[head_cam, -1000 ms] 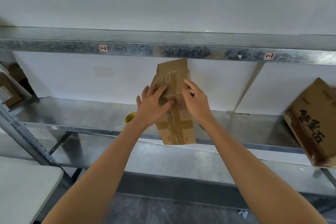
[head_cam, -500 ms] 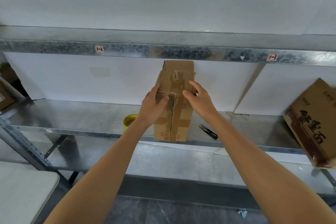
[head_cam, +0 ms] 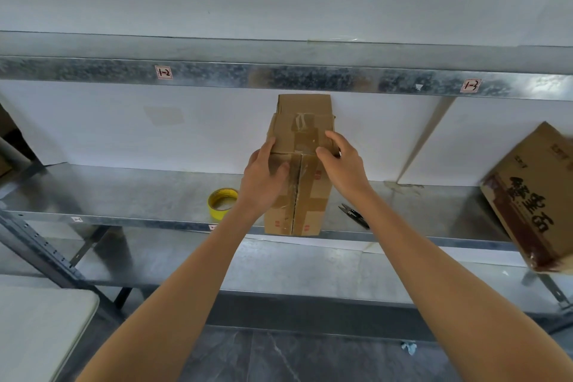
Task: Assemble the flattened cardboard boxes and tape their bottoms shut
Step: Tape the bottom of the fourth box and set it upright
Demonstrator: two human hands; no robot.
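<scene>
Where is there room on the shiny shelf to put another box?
Bare shelf lies left of the tape roll, and between the snips and the printed box. The middle is crowded: left hand and right hand hold the cardboard box, tape roll and snips close beside.

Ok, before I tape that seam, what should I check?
1. The cardboard box rests on the shelf: ok.
2. Its front flaps meet at the centre seam: ok.
3. The left hand and right hand both hold the box: ok.
4. The yellow tape roll lies on the shelf, left of the box: ok.
5. The snips lie right of the box: ok.
6. Seam already sealed: cannot tell.
</scene>
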